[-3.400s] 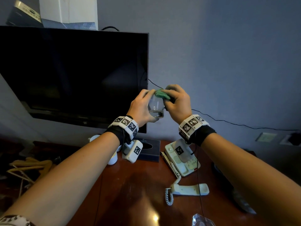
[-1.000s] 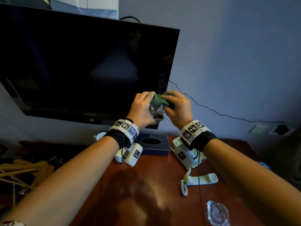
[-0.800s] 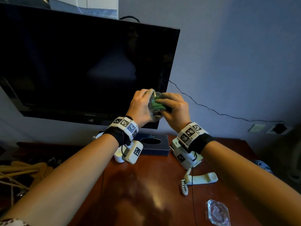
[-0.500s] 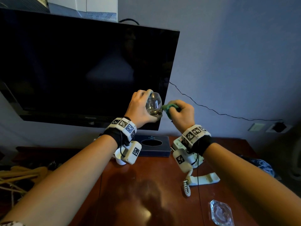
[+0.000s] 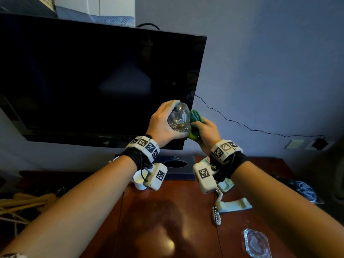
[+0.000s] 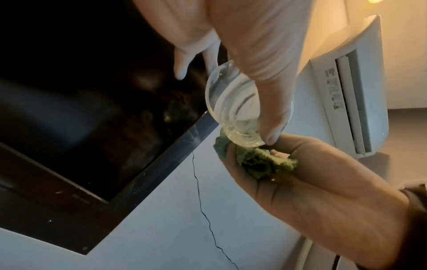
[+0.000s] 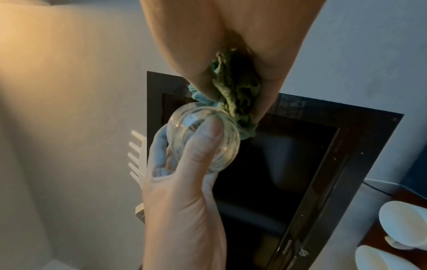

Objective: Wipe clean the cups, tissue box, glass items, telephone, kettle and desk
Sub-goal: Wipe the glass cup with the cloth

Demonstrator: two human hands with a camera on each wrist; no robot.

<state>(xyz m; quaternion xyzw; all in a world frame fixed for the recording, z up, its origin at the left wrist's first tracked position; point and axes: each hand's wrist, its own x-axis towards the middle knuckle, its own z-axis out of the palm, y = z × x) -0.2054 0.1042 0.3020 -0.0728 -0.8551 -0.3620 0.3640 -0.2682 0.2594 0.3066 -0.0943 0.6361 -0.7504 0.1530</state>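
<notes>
While the left hand (image 5: 163, 123) grips the small glass (image 5: 179, 118) in the air above the bench (image 5: 167, 211), before the dark television (image 5: 93, 81), the right hand (image 5: 206, 131) clenches a bunched green cloth (image 5: 195, 116) touching the glass's right side. The glass is tilted, with its thick base toward the cloth in the left wrist view, so the right fingers (image 6: 272, 149) sit nearest the surface likely to be wiped next. Small lettering on the television's lower bezel is too blurred to read reliably.

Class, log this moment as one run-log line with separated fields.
left hand: holds glass cup | right hand: grips green cloth against cup's outside | step: wiping glass | telephone handset: off base, on desk
</notes>
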